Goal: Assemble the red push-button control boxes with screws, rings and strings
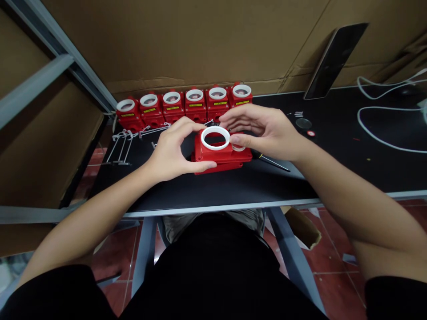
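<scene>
A red housing (pixel 216 155) sits on the black tabletop in front of me, its upper part slightly askew over the lower part. A white ring (pixel 204 143) stands up from its top, with a dark opening inside. My left hand (pixel 173 151) grips the housing's left side, thumb along the front and fingers at the back. Over the right side, my right hand (pixel 263 129) is curved with fingers and thumb apart, the thumb tip by the ring's right rim. Below that thumb, a smaller pale round part (pixel 238 148) is partly hidden.
Several red housings with white rings (pixel 195 94) line the back. Metal rods with white ends (pixel 125 149) lie left. A screwdriver (pixel 275 163) lies right, near a clear disc (pixel 303 123) and a small red-and-white round part (pixel 311 133). A dark panel (pixel 336 60) leans behind; white cable (pixel 373 133) curls at right.
</scene>
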Action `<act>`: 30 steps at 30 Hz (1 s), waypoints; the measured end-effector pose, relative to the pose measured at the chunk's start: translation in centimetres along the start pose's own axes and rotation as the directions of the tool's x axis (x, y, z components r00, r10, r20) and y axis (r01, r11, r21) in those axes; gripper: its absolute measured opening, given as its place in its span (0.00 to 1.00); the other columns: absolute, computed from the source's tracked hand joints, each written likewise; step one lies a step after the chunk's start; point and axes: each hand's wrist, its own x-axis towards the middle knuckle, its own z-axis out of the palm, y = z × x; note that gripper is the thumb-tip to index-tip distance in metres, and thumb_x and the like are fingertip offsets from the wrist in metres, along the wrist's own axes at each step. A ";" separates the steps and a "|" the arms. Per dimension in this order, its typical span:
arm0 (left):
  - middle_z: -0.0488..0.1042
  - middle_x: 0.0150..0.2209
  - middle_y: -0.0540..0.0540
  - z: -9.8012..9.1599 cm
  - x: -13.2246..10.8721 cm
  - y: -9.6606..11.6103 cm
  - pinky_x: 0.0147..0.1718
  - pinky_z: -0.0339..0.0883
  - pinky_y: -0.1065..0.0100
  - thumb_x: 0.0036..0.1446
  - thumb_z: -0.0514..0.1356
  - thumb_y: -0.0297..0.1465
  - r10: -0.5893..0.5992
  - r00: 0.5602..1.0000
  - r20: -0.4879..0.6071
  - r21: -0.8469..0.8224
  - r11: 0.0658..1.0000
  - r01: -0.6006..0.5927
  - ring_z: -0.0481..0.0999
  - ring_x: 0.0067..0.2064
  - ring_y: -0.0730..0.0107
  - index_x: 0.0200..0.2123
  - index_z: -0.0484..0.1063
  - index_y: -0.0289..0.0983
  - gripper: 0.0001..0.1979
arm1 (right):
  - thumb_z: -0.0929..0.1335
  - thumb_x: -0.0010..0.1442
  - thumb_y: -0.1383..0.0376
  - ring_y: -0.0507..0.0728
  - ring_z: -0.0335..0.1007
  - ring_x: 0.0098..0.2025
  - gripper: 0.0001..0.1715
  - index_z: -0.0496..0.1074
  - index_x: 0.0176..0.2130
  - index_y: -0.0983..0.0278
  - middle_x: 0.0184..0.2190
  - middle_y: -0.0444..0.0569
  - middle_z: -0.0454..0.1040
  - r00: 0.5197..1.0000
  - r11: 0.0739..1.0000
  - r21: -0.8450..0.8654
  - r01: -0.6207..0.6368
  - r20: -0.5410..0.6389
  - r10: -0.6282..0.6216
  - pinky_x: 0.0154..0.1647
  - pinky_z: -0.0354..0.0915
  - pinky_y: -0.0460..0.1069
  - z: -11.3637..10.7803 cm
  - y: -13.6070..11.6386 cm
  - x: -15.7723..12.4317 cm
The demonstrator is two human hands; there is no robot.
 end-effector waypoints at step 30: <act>0.88 0.58 0.39 0.3 -0.2 0.1 0.61 0.82 0.46 0.62 0.81 0.63 -0.025 1.000 0.005 0.078 0.997 0.025 0.86 0.55 0.46 0.64 0.85 0.43 0.40 | 0.79 0.70 0.52 0.70 0.81 0.65 0.29 0.82 0.65 0.56 0.63 0.57 0.84 0.975 0.920 -0.348 0.179 -0.061 -0.213 0.70 0.82 0.68 3.0 0.2 -0.4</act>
